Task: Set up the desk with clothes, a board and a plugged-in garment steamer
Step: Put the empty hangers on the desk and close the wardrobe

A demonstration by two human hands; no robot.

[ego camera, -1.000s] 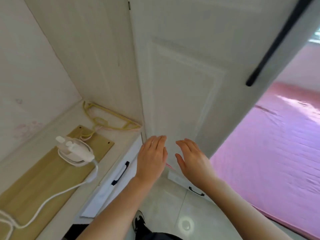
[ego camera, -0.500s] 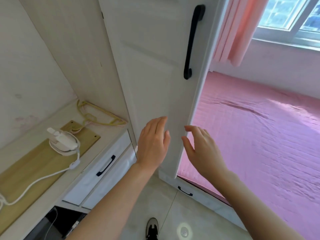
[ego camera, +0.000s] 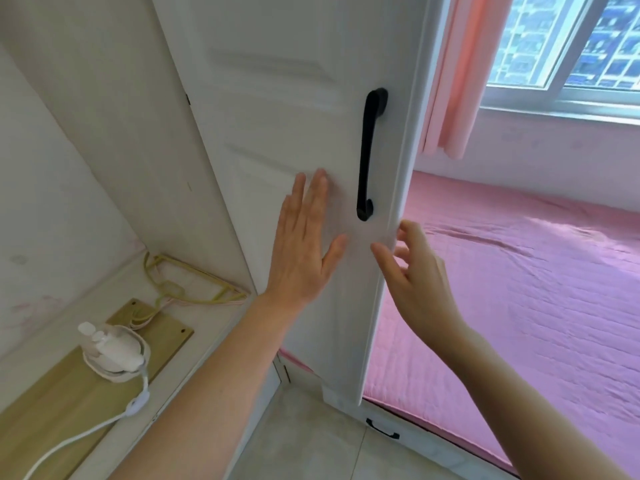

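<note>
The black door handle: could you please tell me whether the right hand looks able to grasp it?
Probably yes: the right hand is at the door edge just below the handle, nothing between them; the left hand is beside it.

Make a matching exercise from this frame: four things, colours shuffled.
Things:
1. steamer
2. door handle
3. board
4. curtain

Colours:
A. black
B. pink
C. white
D. tan wood

Pairs: 1-C, 2-A, 3-D, 4-B
</note>
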